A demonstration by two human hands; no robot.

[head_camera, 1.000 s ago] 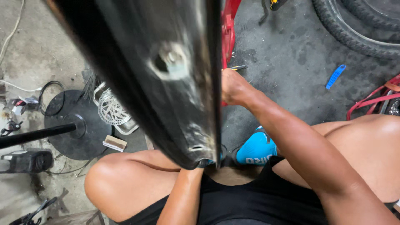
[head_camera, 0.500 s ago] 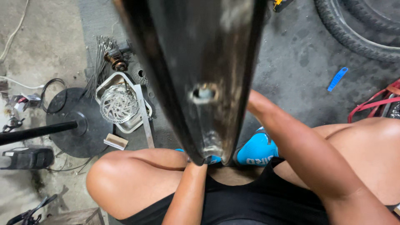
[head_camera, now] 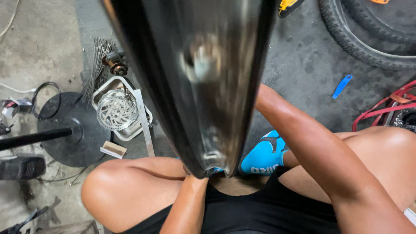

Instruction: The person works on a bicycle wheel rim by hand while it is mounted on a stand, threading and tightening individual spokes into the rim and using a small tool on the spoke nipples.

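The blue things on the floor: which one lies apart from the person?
The thin blue tool lies alone on the grey floor, near the tyre. The blue shoe is on the person's foot, between the legs.

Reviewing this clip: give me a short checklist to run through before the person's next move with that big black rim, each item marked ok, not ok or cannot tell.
1. Left hand's grip on the black rim: cannot tell; the left forearm runs under the rim and the hand is hidden.
2. Right hand's grip: cannot tell; the right forearm passes behind the rim.
3. Rim sharp enough to inspect: not ok; it is blurred.
4. Brake disc lying in the metal tray: ok.
5. Blue tyre lever in sight on the floor: ok.
6. Floor around the legs free of parts: not ok; spokes, a stand base and a tyre lie about.
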